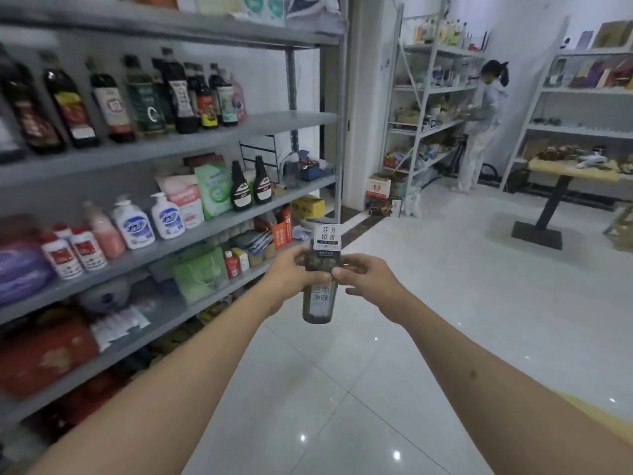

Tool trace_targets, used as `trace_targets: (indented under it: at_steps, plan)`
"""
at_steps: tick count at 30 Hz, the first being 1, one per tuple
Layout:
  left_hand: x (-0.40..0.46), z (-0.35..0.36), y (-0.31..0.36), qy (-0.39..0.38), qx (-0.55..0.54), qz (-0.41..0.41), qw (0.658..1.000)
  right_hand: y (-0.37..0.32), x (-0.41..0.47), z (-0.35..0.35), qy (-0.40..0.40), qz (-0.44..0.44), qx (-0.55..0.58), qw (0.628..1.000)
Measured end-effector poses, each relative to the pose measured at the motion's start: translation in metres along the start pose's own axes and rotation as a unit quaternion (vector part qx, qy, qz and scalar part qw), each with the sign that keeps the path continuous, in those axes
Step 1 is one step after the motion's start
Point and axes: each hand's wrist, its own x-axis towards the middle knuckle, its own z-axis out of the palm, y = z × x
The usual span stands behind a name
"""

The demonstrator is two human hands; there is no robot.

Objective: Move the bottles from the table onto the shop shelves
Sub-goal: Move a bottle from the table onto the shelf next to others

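Along the left of the frame we see the grey shelves (239, 121), already crowded with bottles and pump dispensers. At centre we hold the dark bottle (320, 282) upright in mid-air: our left hand (291, 272) has its grip curled round the bottle's middle, our right hand (366, 274) pinches its side. Squeezing it into a tight gap could topple neighbouring bottles, we judge.
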Motion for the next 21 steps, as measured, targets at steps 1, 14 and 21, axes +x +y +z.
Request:
trace_targets:
  at_steps: [1, 14, 21]
  plan:
    - [-0.002, -0.018, -0.001, 0.016, 0.0, 0.006, 1.0, -0.007, 0.006, 0.016, -0.011, -0.007, 0.011, 1.0]
    - [0.041, -0.115, -0.005, 0.077, 0.001, 0.004, 0.997, -0.055, 0.104, 0.086, -0.076, -0.069, 0.013, 0.995]
    - [0.101, -0.143, 0.006, 0.083, -0.041, 0.014, 0.996, -0.075, 0.18, 0.085, -0.099, -0.085, 0.027, 0.991]
